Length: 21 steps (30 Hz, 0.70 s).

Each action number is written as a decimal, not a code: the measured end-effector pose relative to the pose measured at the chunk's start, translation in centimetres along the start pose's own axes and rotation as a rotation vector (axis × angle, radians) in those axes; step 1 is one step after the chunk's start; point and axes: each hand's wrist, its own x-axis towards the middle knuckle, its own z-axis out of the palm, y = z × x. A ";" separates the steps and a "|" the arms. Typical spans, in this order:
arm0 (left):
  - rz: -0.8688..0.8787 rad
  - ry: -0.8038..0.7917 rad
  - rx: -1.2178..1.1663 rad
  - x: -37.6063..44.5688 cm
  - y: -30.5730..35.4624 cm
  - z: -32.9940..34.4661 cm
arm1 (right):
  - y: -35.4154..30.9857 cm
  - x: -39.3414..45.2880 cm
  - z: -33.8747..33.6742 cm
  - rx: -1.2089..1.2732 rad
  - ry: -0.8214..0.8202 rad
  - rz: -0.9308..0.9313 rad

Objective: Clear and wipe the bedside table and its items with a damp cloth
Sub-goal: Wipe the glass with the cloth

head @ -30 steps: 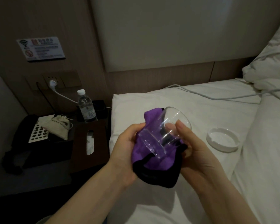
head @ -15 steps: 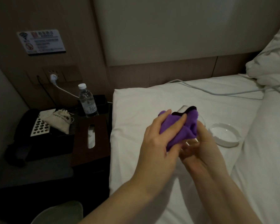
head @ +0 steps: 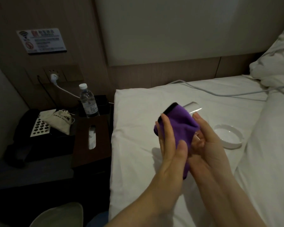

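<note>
Here, on the dim bedside table point(head: 31, 174) at the left, a dark telephone point(head: 31, 126) lies toward the left edge with a small drawstring pouch point(head: 60, 120) resting on its keypad; a water bottle point(head: 88, 100) stands near the back right corner and a brown tissue box point(head: 92, 136) sits along the right edge, beside the bed point(head: 138, 161). Over the mattress, just in from the bed's left edge, a person wipes a clear drinking glass point(head: 193, 107) with a purple cloth point(head: 179, 126). The left hand point(head: 169, 153) lies flat against the cloth, fingers straight and close together, pressing the fabric to the glass. The right hand point(head: 208, 145) cradles the glass from beneath and behind; its fingers look gently curved around the glass, though the cloth hides most of the contact and only the rim end of the glass shows. To the right a white ashtray point(head: 228, 136) sits on the sheet, and a pale cable point(head: 220, 94) crosses the bed toward the pillow. The glass is probably light, rigid, breakable and slick under a damp cloth, so it is best held round its wall with a wrapped hand, not by the rim. The cloth is soft and limp, and will take any shape pressed into it.
</note>
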 end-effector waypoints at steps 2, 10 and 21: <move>-0.054 -0.027 -0.339 -0.5 0.7 0.0 | -0.1 0.2 0.1 0.063 -0.022 -0.004; -0.376 0.141 -0.738 1.9 3.9 -3.5 | 0.2 0.1 0.2 -0.103 -0.048 -0.072; -0.218 0.017 -0.075 2.6 3.2 -4.9 | 0.3 0.5 0.6 -0.293 -0.011 -0.213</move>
